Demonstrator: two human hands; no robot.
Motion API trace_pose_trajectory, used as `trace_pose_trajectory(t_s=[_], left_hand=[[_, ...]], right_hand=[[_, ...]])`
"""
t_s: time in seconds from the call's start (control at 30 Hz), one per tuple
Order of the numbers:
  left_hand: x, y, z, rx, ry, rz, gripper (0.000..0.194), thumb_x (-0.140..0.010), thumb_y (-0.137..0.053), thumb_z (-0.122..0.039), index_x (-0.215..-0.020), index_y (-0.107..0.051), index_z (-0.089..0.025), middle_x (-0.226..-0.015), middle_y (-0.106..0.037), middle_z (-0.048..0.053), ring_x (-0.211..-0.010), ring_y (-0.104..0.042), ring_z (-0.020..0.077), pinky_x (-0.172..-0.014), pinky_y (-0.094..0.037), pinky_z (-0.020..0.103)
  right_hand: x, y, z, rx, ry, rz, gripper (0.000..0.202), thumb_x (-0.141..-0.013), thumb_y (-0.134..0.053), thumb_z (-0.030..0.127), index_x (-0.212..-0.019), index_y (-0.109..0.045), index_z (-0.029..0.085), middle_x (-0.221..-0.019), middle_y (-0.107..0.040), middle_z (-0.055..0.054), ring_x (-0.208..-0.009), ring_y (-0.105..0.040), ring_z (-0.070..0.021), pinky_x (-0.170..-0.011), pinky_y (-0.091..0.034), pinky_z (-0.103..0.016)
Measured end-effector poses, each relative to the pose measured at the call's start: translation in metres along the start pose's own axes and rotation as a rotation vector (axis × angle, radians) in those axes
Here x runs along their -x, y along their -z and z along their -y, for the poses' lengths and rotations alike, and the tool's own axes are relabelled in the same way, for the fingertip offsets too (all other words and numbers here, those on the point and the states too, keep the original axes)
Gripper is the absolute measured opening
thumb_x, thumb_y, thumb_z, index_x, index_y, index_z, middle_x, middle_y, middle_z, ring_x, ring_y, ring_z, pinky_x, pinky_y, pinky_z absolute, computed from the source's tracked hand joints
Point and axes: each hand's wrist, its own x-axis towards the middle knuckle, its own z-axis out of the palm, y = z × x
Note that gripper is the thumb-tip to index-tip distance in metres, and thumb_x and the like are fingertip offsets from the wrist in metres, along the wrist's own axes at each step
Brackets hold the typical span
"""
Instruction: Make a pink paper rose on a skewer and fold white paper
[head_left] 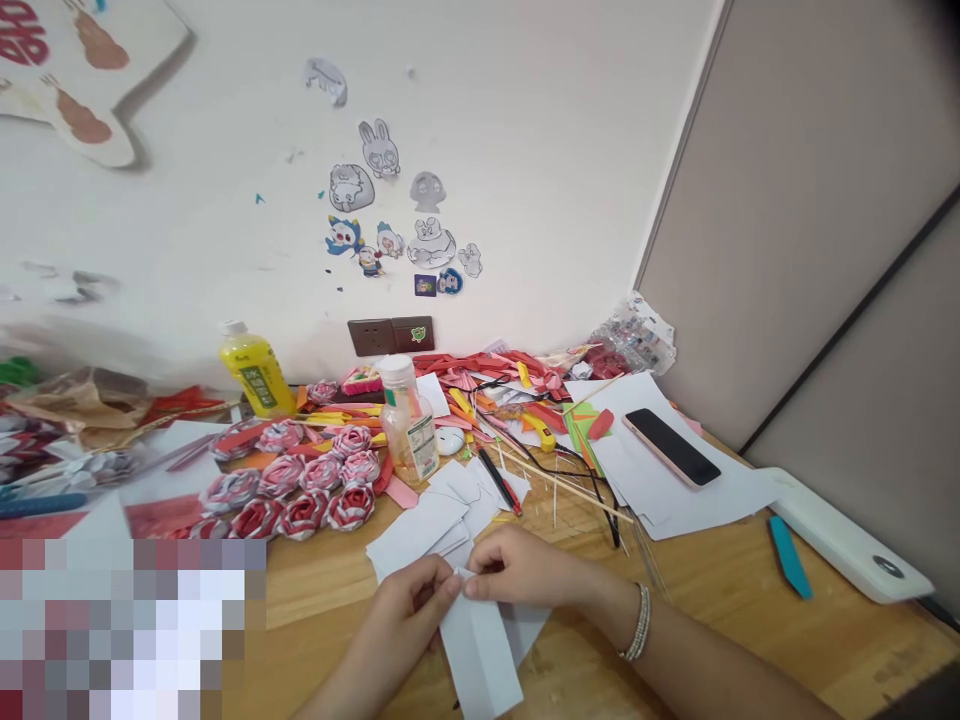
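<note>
A strip of white paper [480,655], creased lengthwise, hangs from both hands over the wooden table. My left hand [409,615] pinches its top edge between thumb and fingers. Close beside it, almost touching, my right hand [517,568] is closed on the same edge, with a beaded bracelet [639,622] on the wrist. Beyond the hands lies a loose pile of white paper pieces [420,530]. Black and red pens [499,480] rest at the right side of that pile.
Rolled paper roses [304,490], a yellow drink bottle [256,370] and a clear bottle [409,425] stand left of centre. Coloured scraps and thin sticks lie behind. At the right are a phone [671,448] on white sheets, a teal object [789,560] and a long white device [847,535].
</note>
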Motion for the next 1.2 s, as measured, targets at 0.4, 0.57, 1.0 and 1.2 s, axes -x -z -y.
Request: trace_pose_trajectory(t_s=[0.4,0.57,1.0,1.2], left_hand=[[0.0007,0.0017,0.0016,-0.142,-0.096,-0.018,0.032,-0.078,-0.04,-0.043,-0.06,-0.049,-0.018,-0.055,-0.043,-0.004,-0.054,-0.043,0.014,-0.051,-0.034,0.023],[0.0027,-0.0006,0.0061,-0.236,-0.163,-0.077,0.03,-0.081,-0.037,-0.038,-0.06,-0.046,-0.019,-0.059,-0.048,-0.001,-0.06,-0.045,0.0168,-0.056,-0.036,0.025],[0.0004,0.0023,0.0041,-0.219,-0.146,-0.09,0.025,-0.08,-0.039,-0.036,-0.065,-0.051,-0.02,-0.062,-0.055,0.0,-0.061,-0.05,0.0176,-0.057,-0.039,0.025],[0.0018,0.0025,0.0047,-0.183,-0.136,-0.127,0.029,-0.08,-0.039,-0.041,-0.062,-0.048,-0.02,-0.055,-0.046,-0.005,-0.054,-0.044,0.014,-0.052,-0.034,0.022]], right_hand=[[0.0006,-0.0009,0.0033,0.032,0.01,0.011,0.029,-0.075,-0.055,0.029,-0.054,-0.041,0.016,-0.055,-0.031,0.007,-0.051,-0.029,-0.0063,-0.045,-0.023,-0.018],[0.0012,-0.0002,0.0056,0.024,0.024,0.029,0.029,-0.078,-0.052,0.029,-0.054,-0.043,0.015,-0.055,-0.032,0.006,-0.052,-0.031,-0.0067,-0.046,-0.025,-0.018],[-0.0005,-0.0028,0.0082,0.077,0.036,-0.064,0.034,-0.078,-0.052,0.025,-0.05,-0.035,0.016,-0.051,-0.029,0.007,-0.05,-0.03,-0.0055,-0.044,-0.021,-0.018],[0.0001,0.0016,0.0061,-0.005,0.041,0.021,0.023,-0.081,-0.047,0.026,-0.061,-0.051,0.014,-0.057,-0.044,0.005,-0.055,-0.04,-0.0072,-0.051,-0.03,-0.017]])
